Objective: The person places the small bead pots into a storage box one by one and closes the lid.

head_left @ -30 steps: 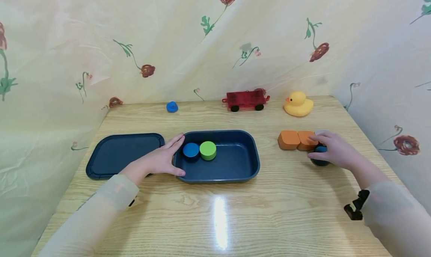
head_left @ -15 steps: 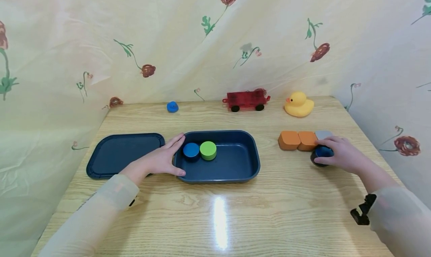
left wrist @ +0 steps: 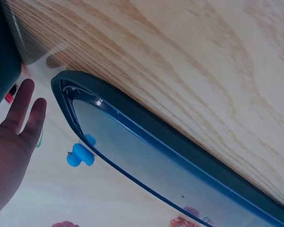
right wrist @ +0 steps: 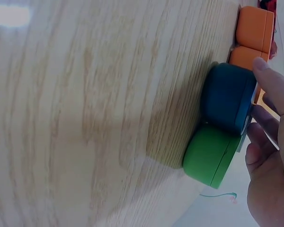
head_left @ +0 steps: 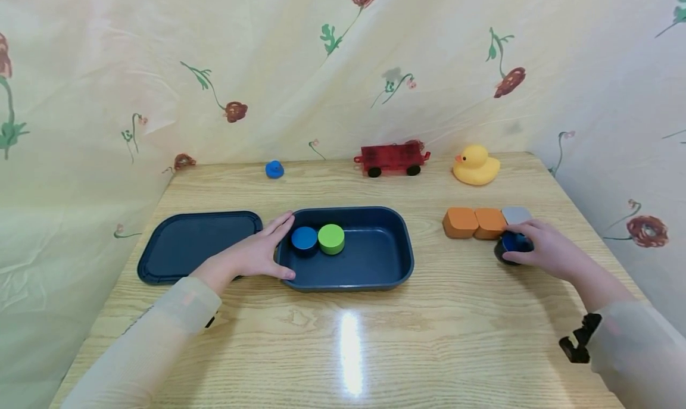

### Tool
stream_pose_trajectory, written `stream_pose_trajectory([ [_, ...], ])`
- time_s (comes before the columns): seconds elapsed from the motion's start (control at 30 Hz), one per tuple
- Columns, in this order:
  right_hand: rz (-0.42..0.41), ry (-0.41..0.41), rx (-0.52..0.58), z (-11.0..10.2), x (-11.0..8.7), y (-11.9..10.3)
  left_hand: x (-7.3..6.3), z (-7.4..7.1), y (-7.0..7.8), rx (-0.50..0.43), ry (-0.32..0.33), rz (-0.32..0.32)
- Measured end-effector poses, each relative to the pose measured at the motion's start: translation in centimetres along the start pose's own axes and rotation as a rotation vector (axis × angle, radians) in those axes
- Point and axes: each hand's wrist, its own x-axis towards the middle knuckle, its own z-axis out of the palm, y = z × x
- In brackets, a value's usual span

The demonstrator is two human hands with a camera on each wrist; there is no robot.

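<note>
My right hand (head_left: 552,249) grips the top of a small, rounded dark blue container (right wrist: 226,97) with a lid seam, thumb on the near side and fingers beyond. Tight beside it stands a similar green container (right wrist: 209,156), hidden under the hand in the head view. Two orange containers (head_left: 461,223) and a grey one (head_left: 516,215) line up behind. My left hand (head_left: 249,255), fingers straight and spread, rests at the left end of the dark blue box (head_left: 370,288). Inside the box lie a blue container (head_left: 304,241) and a lime green one (head_left: 331,239).
Left of the box a dark blue lid (head_left: 195,242) lies flat, partly under the left forearm. Along the back edge stand a small blue duck (head_left: 274,169), a red wagon (head_left: 392,160) and a yellow duck (head_left: 476,168). A flowered cloth (head_left: 300,69) hangs behind the table.
My right hand has shifted slightly right and down onto the dark blue container, uncovering the grey container behind. The left hand stays where it was on the box.
</note>
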Motion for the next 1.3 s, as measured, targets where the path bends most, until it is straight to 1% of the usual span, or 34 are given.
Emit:
stream_pose_trajectory([
  [0.2,-0.01,0.013,-0.025,0.0,-0.3,0.3,-0.1,0.0,0.0,-0.002,0.0,-0.002],
  [0.5,-0.032,0.023,-0.031,0.2,-0.6,0.6,-0.1,0.0,0.1,0.0,0.004,0.001],
  [0.63,-0.032,0.025,-0.035,0.3,-0.7,0.8,-0.1,0.0,0.1,0.002,0.005,0.001],
  [0.73,-0.015,0.017,-0.029,0.3,-0.6,0.7,0.0,0.1,0.1,0.004,0.005,0.001],
  [0.83,0.012,0.003,-0.019,0.0,-0.5,0.4,0.0,0.1,0.1,0.005,0.006,0.003],
  [0.97,0.025,-0.002,-0.014,-0.4,-0.2,-0.2,0.0,0.1,0.1,0.008,0.006,0.004],
  [1.3,-0.044,0.025,-0.03,-1.4,1.3,-2.3,0.2,0.3,0.0,0.014,0.005,0.009],
])
